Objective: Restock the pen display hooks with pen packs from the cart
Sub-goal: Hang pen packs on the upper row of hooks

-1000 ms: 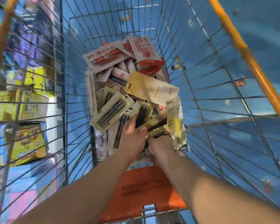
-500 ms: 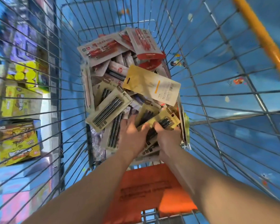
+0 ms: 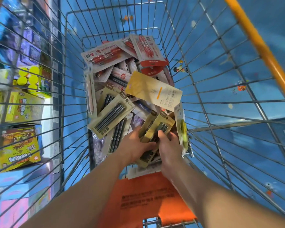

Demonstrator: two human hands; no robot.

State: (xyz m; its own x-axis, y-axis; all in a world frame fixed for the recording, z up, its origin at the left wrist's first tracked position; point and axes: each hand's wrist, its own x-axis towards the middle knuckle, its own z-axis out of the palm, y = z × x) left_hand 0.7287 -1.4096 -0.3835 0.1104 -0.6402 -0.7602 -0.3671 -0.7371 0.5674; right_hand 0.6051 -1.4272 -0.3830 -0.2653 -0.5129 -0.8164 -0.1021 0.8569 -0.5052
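Head view looks down into a wire shopping cart whose basket holds a loose heap of pen packs, red ones at the far end and tan black-pen ones nearer. Both hands are down in the near end of that heap, gathering stock: the left hand and right hand each have their grip curled round a small stack of tan pen packs, thumb of the right pressed on top. How many packs are in the stack I cannot quite tell. Next comes lifting the stack clear of the wire sides without snagging neighbouring packs, then carrying it to the display hooks, which are out of sight.
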